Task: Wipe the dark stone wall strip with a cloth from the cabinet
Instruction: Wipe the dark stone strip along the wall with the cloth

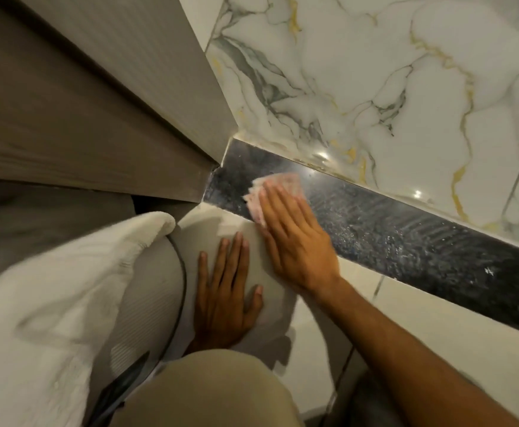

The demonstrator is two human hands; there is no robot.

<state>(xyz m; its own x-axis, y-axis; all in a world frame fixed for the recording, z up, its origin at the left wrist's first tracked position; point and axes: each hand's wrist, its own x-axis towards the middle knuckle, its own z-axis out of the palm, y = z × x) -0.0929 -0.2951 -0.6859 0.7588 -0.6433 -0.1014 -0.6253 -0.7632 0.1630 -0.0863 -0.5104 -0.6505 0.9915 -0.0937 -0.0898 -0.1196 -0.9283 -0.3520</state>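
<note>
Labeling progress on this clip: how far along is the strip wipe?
Done: the cloth is out and pressed on the dark stone strip by the right hand. In hand: wiping near the strip's left end; the left hand braces flat on the pale surface below. Left: the stretch to the right shows streaky marks; whether it is finished cannot be told.

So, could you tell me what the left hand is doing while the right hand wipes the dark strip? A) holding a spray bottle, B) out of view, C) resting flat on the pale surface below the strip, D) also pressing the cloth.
C: the left hand lies flat, fingers spread, on the pale surface below the dark strip, while the right hand presses the cloth to it.
</note>
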